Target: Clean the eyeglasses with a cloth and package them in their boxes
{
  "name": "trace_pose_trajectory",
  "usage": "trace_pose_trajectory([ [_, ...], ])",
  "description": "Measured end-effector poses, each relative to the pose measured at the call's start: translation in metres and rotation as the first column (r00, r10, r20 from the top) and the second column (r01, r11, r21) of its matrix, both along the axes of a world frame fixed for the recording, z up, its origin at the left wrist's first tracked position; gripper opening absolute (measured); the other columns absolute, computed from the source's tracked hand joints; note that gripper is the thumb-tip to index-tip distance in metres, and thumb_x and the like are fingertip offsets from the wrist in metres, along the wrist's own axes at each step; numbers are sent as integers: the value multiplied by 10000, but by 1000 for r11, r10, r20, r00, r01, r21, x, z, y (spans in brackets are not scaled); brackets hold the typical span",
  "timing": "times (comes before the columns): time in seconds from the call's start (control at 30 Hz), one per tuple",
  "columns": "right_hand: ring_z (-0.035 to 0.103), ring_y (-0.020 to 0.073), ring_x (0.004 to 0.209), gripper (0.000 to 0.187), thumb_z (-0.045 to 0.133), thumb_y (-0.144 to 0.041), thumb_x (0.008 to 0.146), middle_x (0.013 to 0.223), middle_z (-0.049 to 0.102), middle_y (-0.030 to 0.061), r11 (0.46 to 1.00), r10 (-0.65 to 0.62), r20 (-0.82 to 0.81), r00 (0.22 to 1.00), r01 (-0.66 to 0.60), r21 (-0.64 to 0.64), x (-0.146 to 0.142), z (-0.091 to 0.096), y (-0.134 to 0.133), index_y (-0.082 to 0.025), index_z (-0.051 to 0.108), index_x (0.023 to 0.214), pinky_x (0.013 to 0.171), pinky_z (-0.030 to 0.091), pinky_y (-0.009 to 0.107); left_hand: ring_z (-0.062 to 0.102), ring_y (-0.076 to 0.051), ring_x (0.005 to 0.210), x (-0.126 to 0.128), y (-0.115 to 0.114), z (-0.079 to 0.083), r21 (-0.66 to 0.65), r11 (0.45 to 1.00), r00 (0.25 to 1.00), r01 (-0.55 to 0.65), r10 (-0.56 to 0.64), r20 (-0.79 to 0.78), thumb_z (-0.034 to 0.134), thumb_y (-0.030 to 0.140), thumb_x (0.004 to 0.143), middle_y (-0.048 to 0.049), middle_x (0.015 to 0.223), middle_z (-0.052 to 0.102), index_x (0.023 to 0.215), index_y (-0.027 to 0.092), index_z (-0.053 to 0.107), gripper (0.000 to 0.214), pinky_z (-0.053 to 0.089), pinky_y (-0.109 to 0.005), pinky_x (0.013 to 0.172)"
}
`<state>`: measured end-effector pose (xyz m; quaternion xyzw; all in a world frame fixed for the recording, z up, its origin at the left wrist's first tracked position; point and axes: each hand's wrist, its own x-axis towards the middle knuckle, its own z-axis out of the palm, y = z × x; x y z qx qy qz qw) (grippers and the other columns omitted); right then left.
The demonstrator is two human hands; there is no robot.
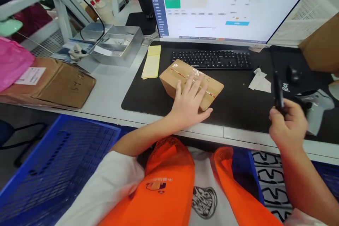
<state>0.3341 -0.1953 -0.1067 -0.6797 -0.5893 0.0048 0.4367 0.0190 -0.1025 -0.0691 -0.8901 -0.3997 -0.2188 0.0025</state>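
Observation:
A small taped cardboard box [173, 77] sits at an angle on the black desk mat, in front of the keyboard. My left hand [188, 100] lies on top of it with the fingers spread and stretched out, across a strip of clear tape with red marks. To the right, my right hand [289, 125] is closed round a slim black tool [278, 90], which points up and away from me. The tool is seen nearly edge-on, so its exact kind is unclear. Beside that hand lies a grey-and-black handheld device [316, 109], perhaps a barcode scanner.
Behind the box are a keyboard [212, 59] and a lit monitor [212, 7]. A yellow notepad [152, 61], a metal tray [127, 54] and a larger carton [66, 84] stand left. A blue crate [60, 162] is below the desk edge; a mouse [293, 75] lies right.

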Motion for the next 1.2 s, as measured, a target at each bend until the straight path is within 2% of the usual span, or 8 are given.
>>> trace_pose_trajectory([
  [0.07, 684, 274, 968, 421, 497, -396, 1005, 1105, 697, 119, 991, 132, 140, 981, -126, -48, -16, 3, 0, -214, 622, 1363, 809, 545, 415, 188, -420, 1553, 5, -1, -11, 48, 998, 997, -51, 48, 63, 588, 486, 850, -192, 1640, 310, 1494, 113, 452, 757, 103, -644, 1235],
  [0.3, 589, 140, 700, 297, 583, -295, 993, 819, 623, 32, 877, 477, 327, 816, -468, -109, -36, 8, 9, -194, 693, 1249, 638, 463, 275, 159, -438, 1557, 5, 7, -24, 92, 994, 995, -62, 55, 82, 485, 528, 835, -198, 1639, 309, 1546, 93, 351, 844, 95, -624, 1234],
  [0.5, 554, 132, 667, 339, 581, -366, 995, 768, 578, 16, 851, 523, 344, 780, -503, -153, -29, 7, 20, -230, 690, 1286, 610, 429, 285, 171, -419, 1560, 3, 7, -29, 209, 977, 997, -49, 34, 71, 378, 549, 908, -222, 1616, 343, 1539, 69, 356, 794, 147, -582, 1233],
  [0.67, 564, 142, 687, 348, 579, -390, 997, 787, 596, 26, 850, 518, 380, 766, -512, -126, -27, 10, 28, -246, 691, 1292, 621, 424, 289, 138, -406, 1570, 3, 7, -29, 153, 987, 997, -54, 45, 63, 361, 541, 909, -200, 1631, 325, 1554, 88, 331, 788, 109, -594, 1240],
  [0.9, 586, 167, 745, 376, 562, -468, 1000, 824, 639, 58, 895, 442, 413, 797, -420, -147, -7, 13, 45, -272, 717, 1281, 649, 407, 301, 137, -406, 1570, 1, 7, -29, 162, 986, 997, -35, 24, 67, 389, 508, 910, -208, 1632, 317, 1562, 76, 309, 786, 117, -604, 1239],
  [1.03, 596, 201, 761, 427, 553, -491, 997, 850, 686, 115, 998, 56, 482, 874, -60, -8, 40, 3, 66, -201, 747, 1244, 647, 376, 330, 148, -415, 1566, -1, 6, -28, 174, 984, 997, -22, 10, 73, 429, 493, 893, -200, 1632, 322, 1562, 88, 322, 789, 149, -615, 1232],
  [1.1, 625, 231, 820, 466, 518, -501, 1001, 907, 712, 153, 997, -72, 401, 913, 73, 12, 55, -3, 72, -157, 751, 1212, 695, 408, 349, 166, -427, 1559, 1, 5, -27, 167, 985, 996, -35, 20, 91, 477, 489, 872, -204, 1622, 341, 1552, 94, 348, 797, 143, -634, 1232],
  [1.2, 645, 269, 892, 502, 514, -557, 964, 953, 717, 182, 984, -66, 129, 989, 86, -156, 50, -8, 76, -138, 746, 1114, 781, 441, 382, 214, -442, 1543, 8, 4, -25, 123, 990, 989, -70, 53, 139, 560, 476, 856, -216, 1582, 407, 1532, 100, 388, 793, 101, -675, 1232],
])
